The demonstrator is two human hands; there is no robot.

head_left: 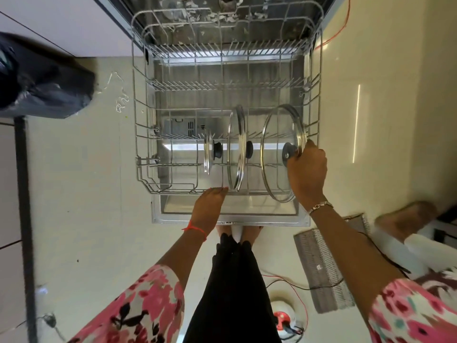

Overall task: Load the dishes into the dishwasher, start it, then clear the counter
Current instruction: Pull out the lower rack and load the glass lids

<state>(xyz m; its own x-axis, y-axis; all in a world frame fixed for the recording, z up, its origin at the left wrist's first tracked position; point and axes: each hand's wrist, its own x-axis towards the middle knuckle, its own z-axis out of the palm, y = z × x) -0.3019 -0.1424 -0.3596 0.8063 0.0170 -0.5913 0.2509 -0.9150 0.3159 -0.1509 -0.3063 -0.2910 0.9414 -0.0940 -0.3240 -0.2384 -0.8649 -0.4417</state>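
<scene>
Seen from above, a dishwasher's open door (158, 214) lies flat over a pale floor, and on it sits the pulled-out wire rack (141, 144), grey and box-shaped with rows of upright tines. Three round glass lids with steel rims and dark knobs stand on edge in the rack's near half. The large glass lid (274, 149) leans slightly and stands just beside the rack's right wall. The right hand (306, 172) is curled around this lid's knob (286, 152), with its fingers reaching over the rim. To the left of that hand stands the medium lid (236, 149), with a gap of bare tines between the two. Farther left is the small lid (207, 152). The left hand (209, 204) rests on the rack's front edge, fingers straight and held together, its fingertips just below the medium lid. Left of this hand, and beyond both hands towards the machine, the rack's tines stand open.
</scene>
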